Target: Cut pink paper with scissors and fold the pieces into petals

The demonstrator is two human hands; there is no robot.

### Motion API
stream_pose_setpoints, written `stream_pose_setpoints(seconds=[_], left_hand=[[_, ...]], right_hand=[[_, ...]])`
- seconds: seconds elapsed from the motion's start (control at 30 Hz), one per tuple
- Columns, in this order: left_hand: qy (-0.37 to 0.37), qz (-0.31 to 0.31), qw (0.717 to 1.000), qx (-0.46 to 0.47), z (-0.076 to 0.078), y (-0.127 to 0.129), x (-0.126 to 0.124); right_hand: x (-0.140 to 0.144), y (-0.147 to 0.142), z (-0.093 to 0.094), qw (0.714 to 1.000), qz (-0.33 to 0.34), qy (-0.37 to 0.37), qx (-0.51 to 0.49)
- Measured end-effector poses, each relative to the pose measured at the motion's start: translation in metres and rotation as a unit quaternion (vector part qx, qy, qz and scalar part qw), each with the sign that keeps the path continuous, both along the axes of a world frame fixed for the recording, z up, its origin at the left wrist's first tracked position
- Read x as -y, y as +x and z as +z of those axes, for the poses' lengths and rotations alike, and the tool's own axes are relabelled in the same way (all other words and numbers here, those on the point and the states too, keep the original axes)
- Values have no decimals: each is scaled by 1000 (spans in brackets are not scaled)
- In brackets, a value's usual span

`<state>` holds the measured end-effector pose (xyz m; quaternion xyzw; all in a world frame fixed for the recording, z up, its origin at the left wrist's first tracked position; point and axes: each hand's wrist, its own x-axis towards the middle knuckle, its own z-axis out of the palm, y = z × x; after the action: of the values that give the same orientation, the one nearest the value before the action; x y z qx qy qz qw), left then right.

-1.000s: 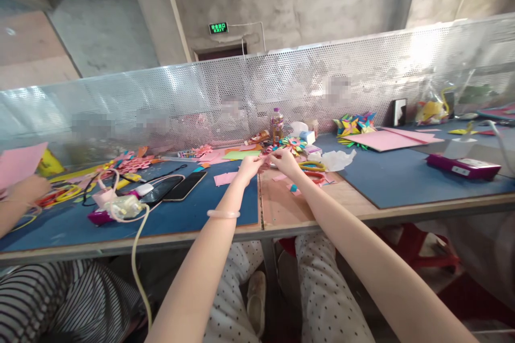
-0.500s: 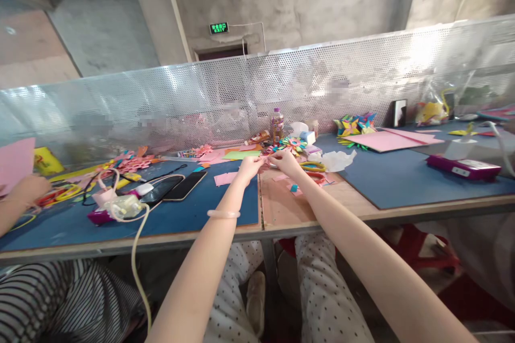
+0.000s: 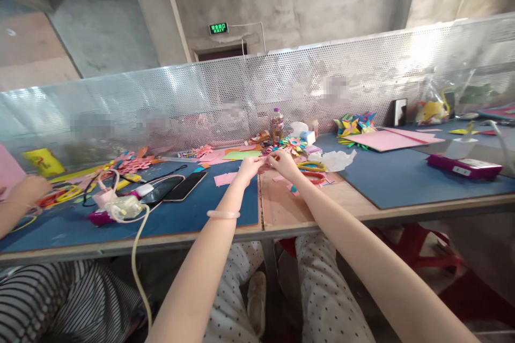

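A small pink paper piece (image 3: 265, 163) is pinched between both hands, held just above the bench (image 3: 281, 209) near its far middle. The left hand (image 3: 250, 166) and right hand (image 3: 282, 163) meet fingertip to fingertip, arms stretched forward, a pale bangle (image 3: 223, 214) on the left wrist. Blue mats (image 3: 402, 177) cover the bench; a perforated metal screen (image 3: 241, 91) backs it, with concrete walls behind.

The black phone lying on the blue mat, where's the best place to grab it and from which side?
Likely the black phone by its two long edges, coming from above: it lies flat on the blue mat, screen up, with bare mat on its right side, while another phone lies close on its left.
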<state>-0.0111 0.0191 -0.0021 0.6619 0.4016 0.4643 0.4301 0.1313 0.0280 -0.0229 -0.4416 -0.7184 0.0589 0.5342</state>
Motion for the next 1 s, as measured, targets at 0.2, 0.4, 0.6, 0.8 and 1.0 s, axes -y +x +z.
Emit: stream_pose_setpoints(seconds=[0.2,0.4,0.6,0.8,1.0], left_hand=[[-10,-14,1000,-17,-2,-1,-2],[-11,-9,1000,-24,0,0,0],[-26,-13,1000,-5,2,2,5],[-15,-7,1000,19,3,1,4],[-28,-10,999,17,2,0,0]], right_hand=[[-3,4,-2,1000,11,-24,-16],[-4,4,-2,999,20,-19,-26],[-1,-1,0,999,1,38,18],[2,-1,1,999,-13,36,0],[3,4,3,996,36,-43,-68]])
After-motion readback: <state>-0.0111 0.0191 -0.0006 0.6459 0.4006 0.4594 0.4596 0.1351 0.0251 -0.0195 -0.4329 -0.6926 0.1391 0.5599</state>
